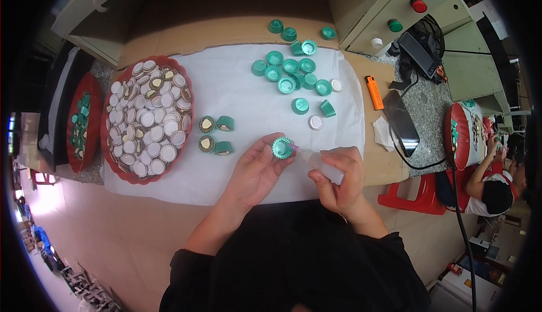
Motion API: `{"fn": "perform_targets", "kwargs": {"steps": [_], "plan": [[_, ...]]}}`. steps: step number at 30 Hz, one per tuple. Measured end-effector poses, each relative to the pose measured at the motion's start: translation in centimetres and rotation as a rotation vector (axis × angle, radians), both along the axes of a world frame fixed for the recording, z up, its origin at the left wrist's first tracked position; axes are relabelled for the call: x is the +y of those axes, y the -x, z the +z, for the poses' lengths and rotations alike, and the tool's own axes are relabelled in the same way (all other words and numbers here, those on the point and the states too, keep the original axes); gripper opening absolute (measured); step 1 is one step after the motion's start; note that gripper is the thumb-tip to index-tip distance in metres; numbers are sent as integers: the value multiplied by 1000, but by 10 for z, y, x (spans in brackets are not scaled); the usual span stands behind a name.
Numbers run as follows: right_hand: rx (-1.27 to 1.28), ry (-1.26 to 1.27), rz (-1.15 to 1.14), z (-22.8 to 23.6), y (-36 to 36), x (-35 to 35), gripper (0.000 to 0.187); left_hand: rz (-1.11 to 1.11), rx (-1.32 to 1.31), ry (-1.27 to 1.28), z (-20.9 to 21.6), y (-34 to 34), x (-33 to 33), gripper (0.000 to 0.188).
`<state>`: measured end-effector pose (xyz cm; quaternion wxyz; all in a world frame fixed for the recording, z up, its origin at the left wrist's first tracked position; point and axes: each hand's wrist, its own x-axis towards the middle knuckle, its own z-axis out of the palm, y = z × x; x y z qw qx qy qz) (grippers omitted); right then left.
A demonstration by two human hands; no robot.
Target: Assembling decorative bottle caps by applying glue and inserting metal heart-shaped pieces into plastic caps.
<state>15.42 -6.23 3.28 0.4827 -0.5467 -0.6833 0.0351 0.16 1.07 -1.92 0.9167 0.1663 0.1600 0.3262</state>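
My left hand (252, 168) pinches a shiny green fluted cup (280, 148), its hollow side facing up and toward the right. In my right hand (345, 181) is a translucent white squeeze bottle (326, 168), its pinkish nozzle at the cup's right rim. Whether any liquid is coming out is too small to tell. Left of my hands stand several green cups with pale heart-like pieces inside, one of them a filled cup (206, 144). Beyond my hands lies a loose group of green cups (290, 65), some upright and some tipped over. Near them rests a white round disc (315, 122).
A red scalloped tray (189, 95) heaped with white discs stands at the left, and a second red tray (72, 154) with green pieces is beyond it. White paper (226, 69) covers the table. At right are an orange lighter (374, 92), a phone (402, 121) and a cable. Another person sits far right.
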Motion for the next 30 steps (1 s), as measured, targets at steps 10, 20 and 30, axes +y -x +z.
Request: {"fn": "perform_targets", "kwargs": {"steps": [10, 20, 30], "plan": [[-88, 29, 35, 16, -4, 4, 36, 2, 6, 11, 2, -1, 0, 33], [-51, 272, 101, 43, -15, 9, 28, 15, 46, -17, 4, -1, -2, 34], [51, 478, 132, 54, -22, 13, 25, -44, 84, -60, 4, 0, -1, 36]]}}
